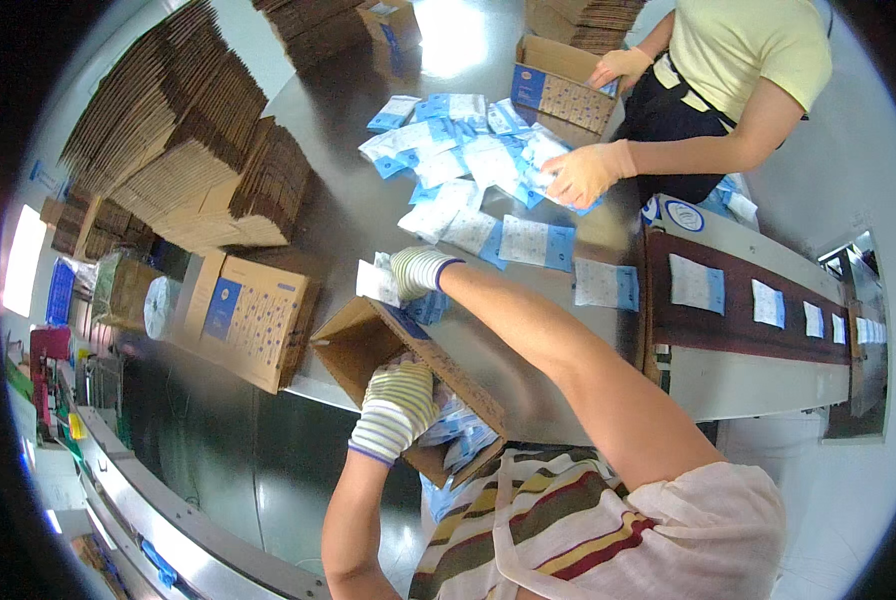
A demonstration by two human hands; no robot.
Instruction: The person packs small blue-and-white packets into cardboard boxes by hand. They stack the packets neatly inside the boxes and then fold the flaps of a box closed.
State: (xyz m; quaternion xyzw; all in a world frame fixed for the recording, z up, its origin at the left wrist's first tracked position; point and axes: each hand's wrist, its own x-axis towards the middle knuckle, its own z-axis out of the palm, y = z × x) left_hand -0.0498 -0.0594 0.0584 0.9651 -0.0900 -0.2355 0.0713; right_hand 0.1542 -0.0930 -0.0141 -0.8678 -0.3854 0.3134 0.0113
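Note:
My left hand (398,402), in a striped knit glove, reaches down into an open cardboard box (458,378) close to my apron. Its fingertips are hidden inside the box. Several blue and white packets (458,432) lie in the near end of that box. Over the box's far side, my right hand (415,274), gloved the same way, is closed on a white packet (376,280). Another blue packet (428,307) lies under this hand, beside the box. Beyond my right hand a heap of blue and white packets (458,150) spreads over the metal table (348,215).
Across the table a co-worker's gloved hand (590,176) touches the heap; their other hand (620,68) is at another box (566,85). At right, a conveyor belt (738,330) carries spaced packets. Flattened cartons (168,130) stand stacked at left, near a printed carton (253,315).

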